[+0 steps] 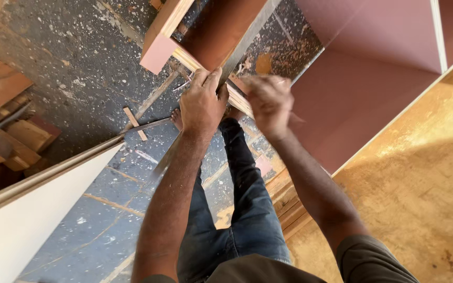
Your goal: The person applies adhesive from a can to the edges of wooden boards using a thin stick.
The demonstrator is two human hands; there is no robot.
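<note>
Hands: left hand (pixel 202 102) grips wooden strip (pixel 226 90); right hand (pixel 269 102) alongside, blurred.

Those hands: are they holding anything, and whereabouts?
Left hand grips the thin wooden strip partway along, below the pink-faced board. Right hand is blurred, closed on the same strip's lower stretch; its exact hold cannot be told.
</note>
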